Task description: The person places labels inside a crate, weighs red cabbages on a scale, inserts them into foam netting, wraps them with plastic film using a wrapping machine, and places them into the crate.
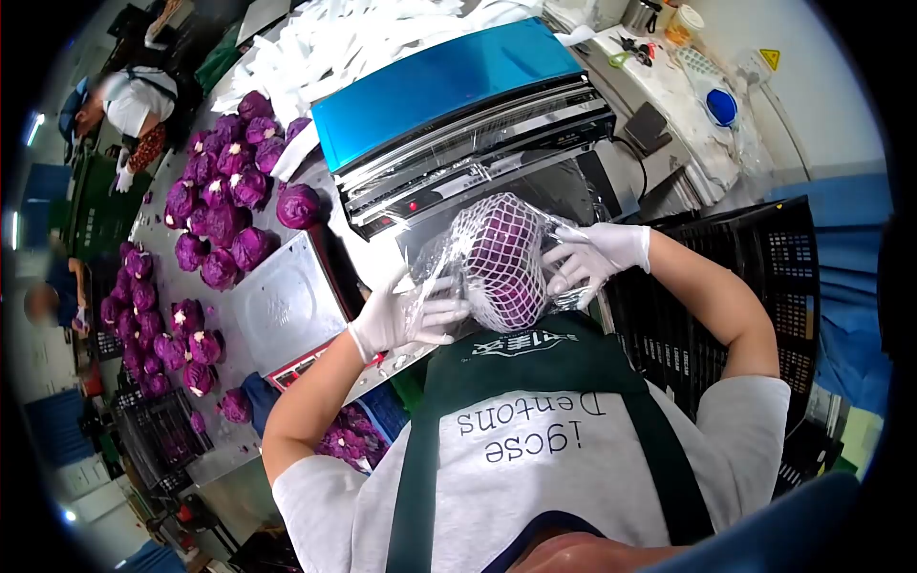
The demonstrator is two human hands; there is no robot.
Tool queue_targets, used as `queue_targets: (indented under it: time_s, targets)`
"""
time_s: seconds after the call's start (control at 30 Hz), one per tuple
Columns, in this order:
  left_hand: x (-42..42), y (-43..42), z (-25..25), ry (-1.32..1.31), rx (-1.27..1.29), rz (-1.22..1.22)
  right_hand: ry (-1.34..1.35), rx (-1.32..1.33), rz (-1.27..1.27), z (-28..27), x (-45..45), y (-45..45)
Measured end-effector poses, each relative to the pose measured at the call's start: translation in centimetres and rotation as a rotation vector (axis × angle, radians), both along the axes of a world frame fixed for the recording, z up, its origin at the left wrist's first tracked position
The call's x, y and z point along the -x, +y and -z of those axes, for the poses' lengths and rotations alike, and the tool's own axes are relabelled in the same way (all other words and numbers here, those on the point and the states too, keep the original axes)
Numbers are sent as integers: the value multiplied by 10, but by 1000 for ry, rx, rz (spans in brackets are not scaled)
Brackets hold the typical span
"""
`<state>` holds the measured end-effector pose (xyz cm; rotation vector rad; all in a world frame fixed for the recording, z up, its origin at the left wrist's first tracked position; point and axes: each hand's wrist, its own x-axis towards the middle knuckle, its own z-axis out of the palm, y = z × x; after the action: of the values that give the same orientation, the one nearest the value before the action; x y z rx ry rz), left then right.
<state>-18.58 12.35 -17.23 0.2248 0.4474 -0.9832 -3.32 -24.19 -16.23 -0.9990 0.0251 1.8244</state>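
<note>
Purple cabbage [504,250] in a white mesh net [482,212] sits between the two gloved hands, right in front of the dark apron [521,358] and just short of the blue-topped machine [449,88]. Clear film [432,250] hangs loosely around it, pretty crumpled on the left. The left hand [406,313] has its fingers stretched out and a bit apart against the film. The right hand [590,260] has bent fingers at the other side, but can't tell if they're pinching film or just steadying things.

Biggest worry imo is a drop: the bundle is round, the film looks slick, and neither hand seems to be underneath. Can't see what holds it up from below either, so if one palm eases off, it could roll out. Also, film that bunched could fold over itself or snag on the machine's edge and tear, leaving gaps.
</note>
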Motion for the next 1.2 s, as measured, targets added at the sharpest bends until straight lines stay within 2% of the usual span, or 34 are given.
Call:
queue_targets:
  time_s: [0.03,0.07,0.1,0.17,0.2,0.23,0.3,0.33,0.37,0.43,0.5,0.57,0.6,0.63,0.7,0.73,0.77,0.8,0.83,0.9,0.93,0.97,1.0,1.03,1.17,1.2]
  targets:
    - [6,5,-1,-43,19,-23,-33,18,72,-3,1,-5]
    - [9,9,-2,-85,-86,1,-100,26,125,-5,3,-6]
    - [10,11,-4,-128,-194,22,-338,100,197,-10,7,-9]
    - [21,-3,-10,-372,-727,190,-602,158,304,-19,14,-21]
    - [22,-8,-13,-418,-879,189,-695,73,332,-13,23,-28]
    - [24,-12,-13,-426,-959,81,-870,107,328,-3,36,-27]
    - [28,-21,-13,-444,-1113,-140,-1175,110,485,6,61,-16]
    - [29,-32,-17,-404,-1186,-279,-1083,106,776,12,69,-12]
    - [29,-32,-15,-398,-1156,-350,-932,117,1014,17,71,-8]
    - [29,-29,-12,-374,-1093,-498,-986,192,1182,10,67,-8]
    - [25,-30,-27,-376,-1033,-640,-655,85,1366,-17,63,-7]
    - [29,-18,-35,-309,-828,-766,-324,-37,1416,-16,49,-30]
    - [35,-13,-37,-253,-785,-819,-175,-117,1382,-6,43,-47]
    - [37,-13,-56,-82,-688,-837,-107,-153,1344,3,41,-59]
    - [51,-5,-49,-67,-661,-822,4,-168,1304,24,45,-74]
    - [57,-4,-41,-40,-645,-803,33,-82,1307,44,49,-81]
    - [63,-1,-24,76,-653,-810,61,4,1307,71,53,-88]
    - [70,0,-1,147,-624,-806,132,-84,1198,105,61,-101]
    - [79,0,24,222,-594,-801,93,107,1202,105,71,-93]
    - [96,-15,65,156,-505,-677,191,101,1153,127,82,-94]
    - [107,-17,115,168,-421,-581,222,200,1188,118,86,-82]
    - [105,-36,137,206,-481,-475,304,184,1165,135,91,-81]
    - [103,-55,158,243,-532,-367,235,255,1102,146,95,-75]
    - [78,-88,157,303,-726,-240,165,320,1038,155,99,-66]
    - [24,-159,153,134,-594,-217,166,252,888,185,115,-39]
    - [13,-168,144,74,-540,-233,4,438,926,186,116,-35]
